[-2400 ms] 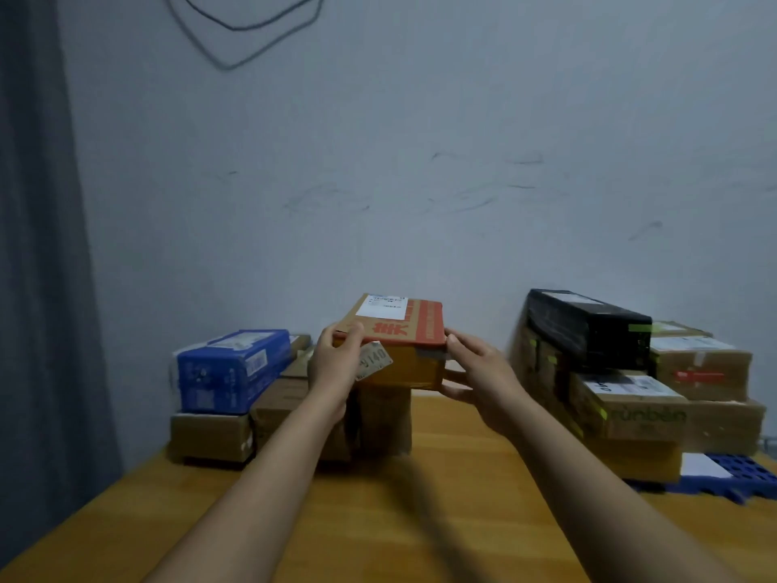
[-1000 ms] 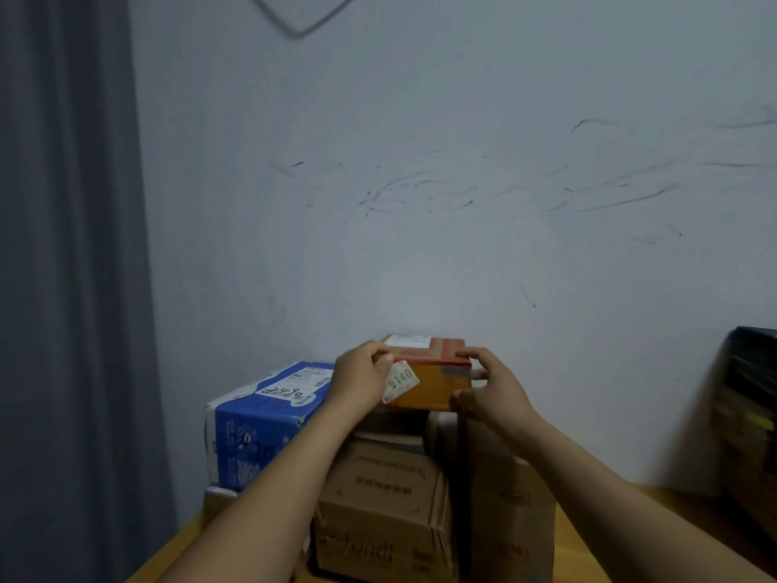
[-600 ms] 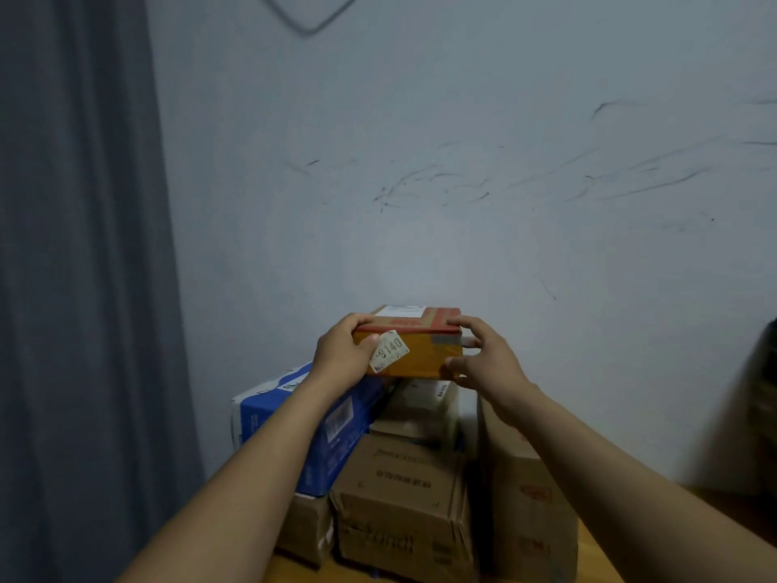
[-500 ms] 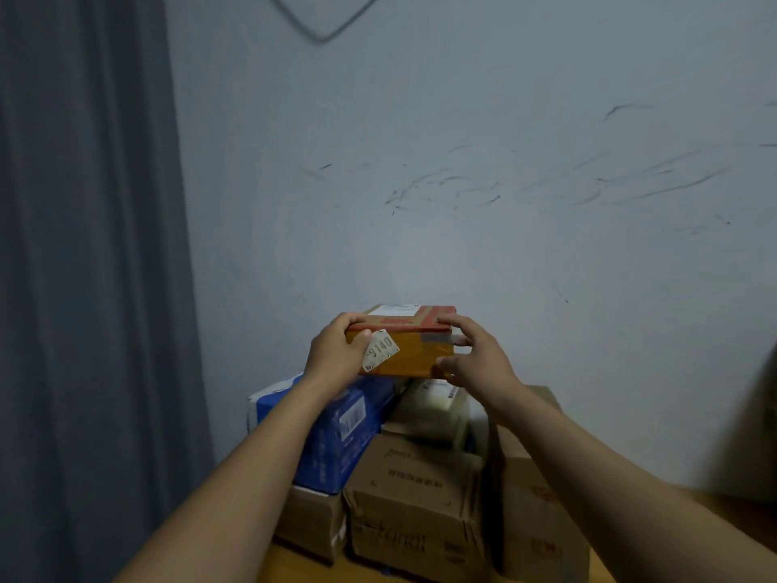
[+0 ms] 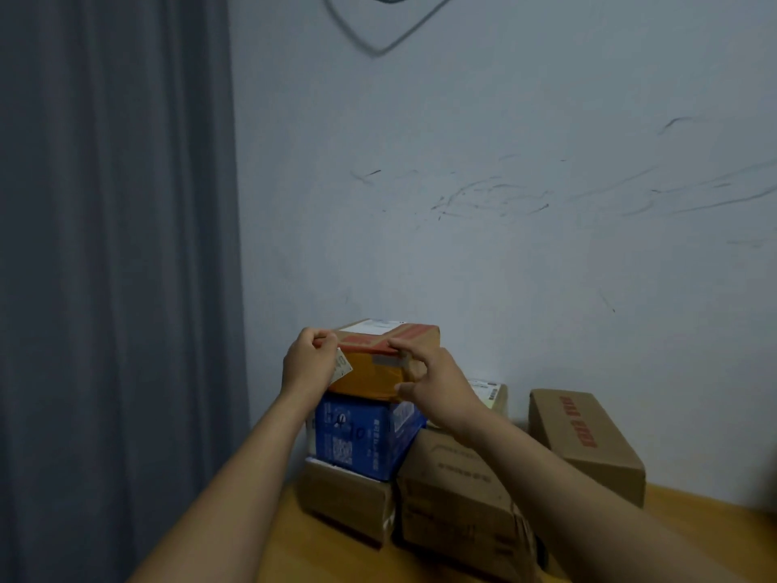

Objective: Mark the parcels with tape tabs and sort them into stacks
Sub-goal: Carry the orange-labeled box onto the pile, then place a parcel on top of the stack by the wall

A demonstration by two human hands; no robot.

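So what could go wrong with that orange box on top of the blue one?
The pile could wobble: the orange box is third-high, over the blue box and a brown box, so if it's let go off-centre it may slide off. Also, the left hand is right against the paper tab and might crumple or peel it.

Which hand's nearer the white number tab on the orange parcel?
Left. The left hand grips the orange parcel right beside the white tab; the right hand holds its front edge farther right.
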